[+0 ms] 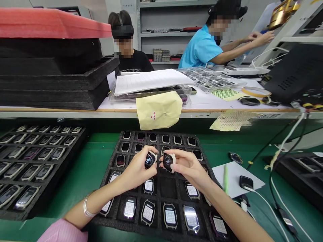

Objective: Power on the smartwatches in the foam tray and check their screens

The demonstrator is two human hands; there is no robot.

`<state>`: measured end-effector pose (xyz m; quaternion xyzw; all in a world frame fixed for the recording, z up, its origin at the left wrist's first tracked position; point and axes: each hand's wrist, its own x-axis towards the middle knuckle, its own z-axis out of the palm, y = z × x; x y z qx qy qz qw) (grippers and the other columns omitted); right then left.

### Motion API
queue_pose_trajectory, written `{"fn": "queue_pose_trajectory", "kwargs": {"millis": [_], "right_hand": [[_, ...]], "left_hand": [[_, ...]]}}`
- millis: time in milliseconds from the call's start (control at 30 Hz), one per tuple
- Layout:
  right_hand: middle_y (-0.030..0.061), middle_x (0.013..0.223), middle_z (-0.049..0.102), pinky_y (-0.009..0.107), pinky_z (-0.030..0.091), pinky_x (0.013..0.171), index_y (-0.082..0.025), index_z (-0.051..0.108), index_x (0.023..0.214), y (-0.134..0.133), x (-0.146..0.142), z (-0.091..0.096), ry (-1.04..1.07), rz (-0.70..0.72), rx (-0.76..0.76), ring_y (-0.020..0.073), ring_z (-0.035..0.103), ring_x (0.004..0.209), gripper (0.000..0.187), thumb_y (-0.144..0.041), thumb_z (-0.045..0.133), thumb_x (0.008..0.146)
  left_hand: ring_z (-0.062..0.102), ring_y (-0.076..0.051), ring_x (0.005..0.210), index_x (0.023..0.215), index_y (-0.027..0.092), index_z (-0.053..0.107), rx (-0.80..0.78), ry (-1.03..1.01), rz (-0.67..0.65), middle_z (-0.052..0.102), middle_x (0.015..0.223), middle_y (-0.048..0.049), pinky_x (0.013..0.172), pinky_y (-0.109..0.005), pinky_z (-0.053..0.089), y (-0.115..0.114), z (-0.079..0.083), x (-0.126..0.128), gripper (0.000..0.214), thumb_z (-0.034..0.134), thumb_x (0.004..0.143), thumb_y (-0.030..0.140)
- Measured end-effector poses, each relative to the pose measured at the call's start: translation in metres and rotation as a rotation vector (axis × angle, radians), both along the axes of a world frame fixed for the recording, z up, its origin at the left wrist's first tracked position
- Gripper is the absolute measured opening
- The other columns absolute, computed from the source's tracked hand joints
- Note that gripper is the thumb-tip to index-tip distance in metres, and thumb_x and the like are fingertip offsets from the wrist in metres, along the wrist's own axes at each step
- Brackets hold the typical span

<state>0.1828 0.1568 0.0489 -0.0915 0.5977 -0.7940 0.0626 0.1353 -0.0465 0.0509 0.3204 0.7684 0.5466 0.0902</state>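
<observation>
Left hand (137,168) grips a watch (150,160); right hand (188,165) grips a second watch (168,161), side by side above the foam tray (161,188).

Bright, even overhead light throws faint shadows on the counter (83,174), white glare streaks the front-row tray watches (191,216), the held watches (150,160) at centre are sharp, and wide-lens distortion tilts the right-hand rack (297,33) and blurs corners.
</observation>
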Motion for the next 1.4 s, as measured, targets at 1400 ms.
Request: {"fn": "queue_pose_trajectory", "kwargs": {"millis": [1400], "right_hand": [[0.0128,0.117,0.068,0.051,0.047,0.096,-0.02,0.058,0.128,-0.004,0.003,0.011,-0.236,-0.123,-0.165,0.0294,0.064,0.109,0.044,-0.027,0.068,0.086]], "left_hand": [[0.063,-0.023,0.095,0.12,0.017,0.052,0.418,-0.72,-0.086,0.062,0.108,-0.0098,0.077,-0.038,0.056,-0.002,0.008,-0.01,0.045,0.058,0.076,0.019]]}}
